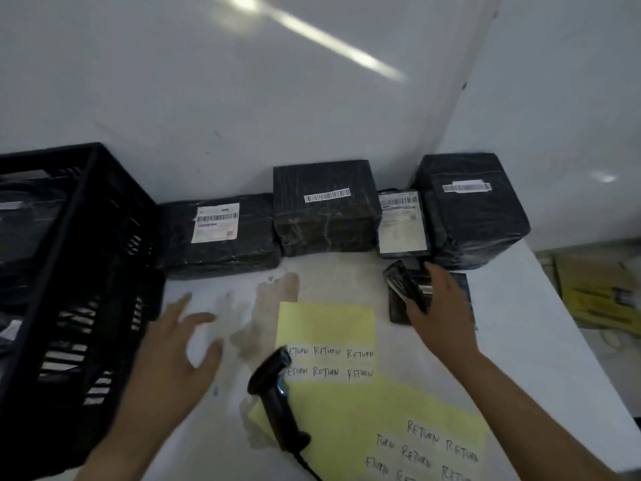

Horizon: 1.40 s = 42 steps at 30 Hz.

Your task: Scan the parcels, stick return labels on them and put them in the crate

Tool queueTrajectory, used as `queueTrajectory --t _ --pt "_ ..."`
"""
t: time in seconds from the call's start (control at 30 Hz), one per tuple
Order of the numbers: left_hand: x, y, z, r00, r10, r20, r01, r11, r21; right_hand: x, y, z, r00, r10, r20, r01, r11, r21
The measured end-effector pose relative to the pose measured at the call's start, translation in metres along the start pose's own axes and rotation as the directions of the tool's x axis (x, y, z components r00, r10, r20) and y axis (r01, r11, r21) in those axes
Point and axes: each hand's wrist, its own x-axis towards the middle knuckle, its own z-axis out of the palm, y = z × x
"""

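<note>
Several black-wrapped parcels stand along the wall: a flat one [222,234], a taller one [324,206], a small one [402,223] and a big one [473,210]. A small dark parcel [409,289] lies in front of them, and my right hand [440,307] grips it from above. My left hand [177,345] hovers over the table beside the black crate [79,272], fingers spread, holding nothing. The black scanner [277,397] lies on the yellow sheets [326,324] that carry handwritten RETURN labels [329,362].
The crate at the left holds dark parcels. A second yellow label sheet [381,428] lies at the front. A brownish stain [270,307] marks the white table. The table's right edge [569,324] drops to a floor with a yellow item [596,296].
</note>
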Motion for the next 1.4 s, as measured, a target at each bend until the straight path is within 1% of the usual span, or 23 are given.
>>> queueTrajectory --t 0.07,0.13,0.2,0.27,0.33,0.4,0.47,0.53,0.6,0.63,0.73,0.8,0.87,0.9,0.93,0.97,1.0,1.03,1.1,1.17,1.23,1.33,1.4 --pt "-0.008 0.023 0.024 0.993 0.001 0.114 0.009 0.996 -0.089 0.016 0.022 0.003 0.99 0.113 0.081 -0.102 0.987 -0.126" --pt "-0.013 0.043 0.041 0.979 0.003 0.206 0.028 0.989 -0.146 0.02 0.034 0.009 0.972 0.156 0.176 -0.127 0.978 -0.165" --pt "-0.018 0.062 0.05 0.958 0.014 0.286 0.042 0.981 -0.188 0.016 0.036 0.01 0.969 0.15 0.194 -0.131 0.986 -0.106" --pt "-0.02 0.068 0.056 0.93 0.002 0.367 0.088 0.97 -0.228 0.009 0.03 0.007 0.976 0.131 0.172 -0.119 0.99 -0.077" --pt "-0.02 0.067 0.059 0.907 -0.032 0.419 0.168 0.942 -0.291 -0.003 0.021 0.005 0.979 0.119 0.168 -0.128 0.991 0.047" --pt "-0.015 0.067 0.059 0.884 -0.099 0.457 0.301 0.868 -0.394 -0.017 0.003 0.006 0.968 0.12 0.223 -0.17 0.96 0.223" --pt "-0.008 0.071 0.052 0.849 -0.165 0.502 0.446 0.733 -0.514 -0.034 -0.023 0.007 0.943 0.104 0.317 -0.221 0.906 0.362" --pt "-0.002 0.069 0.042 0.815 -0.212 0.539 0.55 0.574 -0.606 -0.049 -0.054 0.008 0.908 0.048 0.417 -0.239 0.876 0.419" --pt "0.002 0.058 0.032 0.791 -0.213 0.574 0.606 0.408 -0.683 -0.061 -0.086 0.009 0.871 -0.018 0.491 -0.223 0.876 0.429" --pt "0.002 0.05 0.026 0.782 -0.2 0.59 0.618 0.367 -0.695 -0.065 -0.101 0.01 0.853 -0.047 0.52 -0.213 0.878 0.429" --pt "-0.002 0.032 0.005 0.786 -0.152 0.6 0.608 0.369 -0.703 -0.074 -0.142 0.019 0.802 -0.106 0.587 -0.194 0.884 0.424" --pt "-0.004 0.017 -0.006 0.806 -0.152 0.572 0.585 0.355 -0.729 -0.077 -0.162 0.027 0.802 -0.127 0.583 -0.186 0.875 0.447" --pt "-0.008 0.0 -0.013 0.821 -0.187 0.54 0.57 0.331 -0.752 -0.083 -0.173 0.041 0.818 -0.09 0.569 -0.28 0.801 0.53" --pt "-0.01 -0.008 -0.017 0.824 -0.217 0.523 0.566 0.311 -0.763 -0.087 -0.174 0.051 0.833 -0.036 0.552 -0.342 0.751 0.565" --pt "-0.012 -0.016 -0.021 0.826 -0.249 0.506 0.562 0.291 -0.774 -0.091 -0.172 0.064 0.852 0.03 0.522 -0.369 0.742 0.559" --pt "-0.014 -0.023 -0.025 0.827 -0.279 0.488 0.556 0.274 -0.785 -0.095 -0.166 0.079 0.869 0.088 0.487 -0.357 0.793 0.494" --pt "-0.016 -0.03 -0.028 0.827 -0.307 0.471 0.549 0.261 -0.794 -0.1 -0.156 0.097 0.865 0.131 0.484 -0.343 0.858 0.381" --pt "-0.019 -0.035 -0.032 0.826 -0.33 0.457 0.544 0.255 -0.8 -0.106 -0.148 0.113 0.833 0.165 0.528 -0.344 0.902 0.261" --pt "-0.024 -0.043 -0.038 0.828 -0.357 0.433 0.529 0.24 -0.814 -0.117 -0.133 0.145 0.746 0.208 0.633 -0.323 0.944 0.071" --pt "-0.027 -0.048 -0.043 0.83 -0.363 0.423 0.513 0.2 -0.835 -0.124 -0.129 0.165 0.727 0.204 0.656 -0.229 0.972 -0.049" --pt "-0.028 -0.052 -0.047 0.829 -0.369 0.42 0.493 0.126 -0.861 -0.128 -0.129 0.179 0.751 0.231 0.618 -0.194 0.973 -0.129" --pt "-0.025 -0.057 -0.05 0.831 -0.379 0.408 0.451 0.028 -0.892 -0.133 -0.128 0.187 0.781 0.282 0.558 -0.251 0.959 -0.134" --pt "-0.022 -0.058 -0.051 0.83 -0.381 0.408 0.429 -0.033 -0.903 -0.137 -0.125 0.186 0.792 0.297 0.534 -0.239 0.955 -0.177"
